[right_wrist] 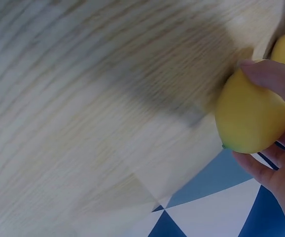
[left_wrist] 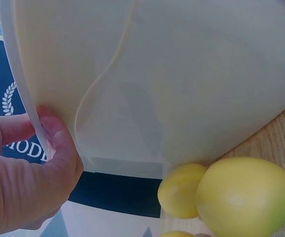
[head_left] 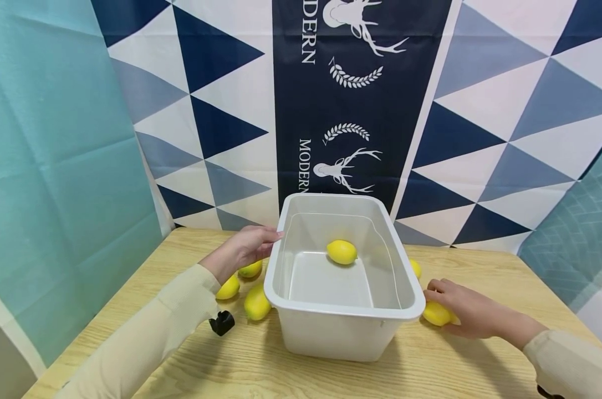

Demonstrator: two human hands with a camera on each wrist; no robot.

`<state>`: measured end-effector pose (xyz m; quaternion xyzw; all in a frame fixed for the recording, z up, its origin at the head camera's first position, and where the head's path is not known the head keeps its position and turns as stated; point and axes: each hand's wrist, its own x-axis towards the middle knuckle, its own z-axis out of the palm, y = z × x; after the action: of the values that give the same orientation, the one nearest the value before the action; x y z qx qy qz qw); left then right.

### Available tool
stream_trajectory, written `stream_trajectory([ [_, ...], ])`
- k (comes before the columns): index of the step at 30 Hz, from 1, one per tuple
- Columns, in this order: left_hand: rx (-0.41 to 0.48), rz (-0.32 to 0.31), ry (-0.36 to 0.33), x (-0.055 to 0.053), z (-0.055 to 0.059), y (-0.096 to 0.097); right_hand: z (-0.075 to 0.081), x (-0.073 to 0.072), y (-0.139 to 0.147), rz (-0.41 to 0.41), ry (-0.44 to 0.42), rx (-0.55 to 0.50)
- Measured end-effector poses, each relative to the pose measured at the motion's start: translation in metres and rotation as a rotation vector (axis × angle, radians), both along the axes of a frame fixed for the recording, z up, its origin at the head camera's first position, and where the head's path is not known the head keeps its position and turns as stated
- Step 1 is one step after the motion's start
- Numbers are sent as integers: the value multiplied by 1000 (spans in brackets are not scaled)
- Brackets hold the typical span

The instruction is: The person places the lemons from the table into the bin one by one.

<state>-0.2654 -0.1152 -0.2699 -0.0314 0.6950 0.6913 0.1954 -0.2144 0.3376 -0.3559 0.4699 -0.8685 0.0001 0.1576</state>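
A white plastic bin (head_left: pixel 331 332) stands on the table, with one lemon (head_left: pixel 342 252) on its floor. My left hand (head_left: pixel 248 244) pinches the bin's left rim between thumb and fingers, and the left wrist view shows the thumb and fingers on either side of the rim (left_wrist: pixel 21 84). To the right of the bin, my right hand (head_left: pixel 470 310) grips a lemon (right_wrist: pixel 251 116) low over the wooden surface; whether it still touches the table I cannot tell. Another lemon (head_left: pixel 414 269) lies just behind, close to the bin's right wall.
Left of the bin lie three lemons, one (head_left: pixel 258 302) near its wall, another (head_left: pixel 228 288) under the left forearm and a third (head_left: pixel 251 270) below the left hand. The wooden table (head_left: pixel 221 366) ends at a patterned cloth (head_left: pixel 231 188) behind the bin.
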Motion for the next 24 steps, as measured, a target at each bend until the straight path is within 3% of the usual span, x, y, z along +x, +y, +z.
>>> stream_trajectory([
  [12,1,3,-8,-1,0,1,13,-3,-3,-29,7,-5],
  [24,3,0,-11,1,0,1,27,-7,-6,-6,56,-11],
])
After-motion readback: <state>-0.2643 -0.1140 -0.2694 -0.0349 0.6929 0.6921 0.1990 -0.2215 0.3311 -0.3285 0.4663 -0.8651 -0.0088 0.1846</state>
